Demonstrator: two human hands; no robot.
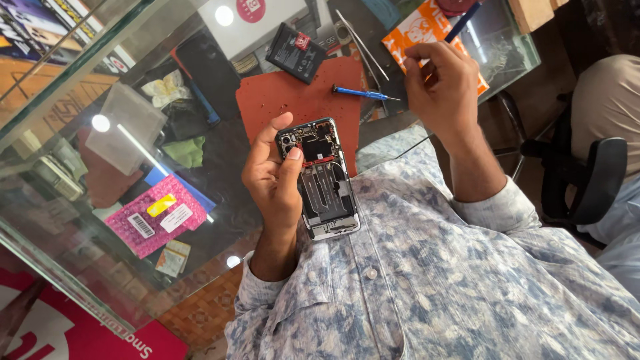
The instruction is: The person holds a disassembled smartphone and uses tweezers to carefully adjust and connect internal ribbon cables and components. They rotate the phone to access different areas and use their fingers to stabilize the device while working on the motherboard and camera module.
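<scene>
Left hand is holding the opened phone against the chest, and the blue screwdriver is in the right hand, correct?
Not quite. The head view shows the blue screwdriver lying on the red mat, not in the right hand, which hovers just beside its tip with fingers curled. The rest stands: the left hand holds the opened phone against the chest.

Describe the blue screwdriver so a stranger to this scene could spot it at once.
Find the glass counter, then the rust-red work mat lying on it. The blue screwdriver lies across the mat's far right corner, just left of the right hand. Unlike the silver tweezers beyond it, its handle is bright blue.
</scene>
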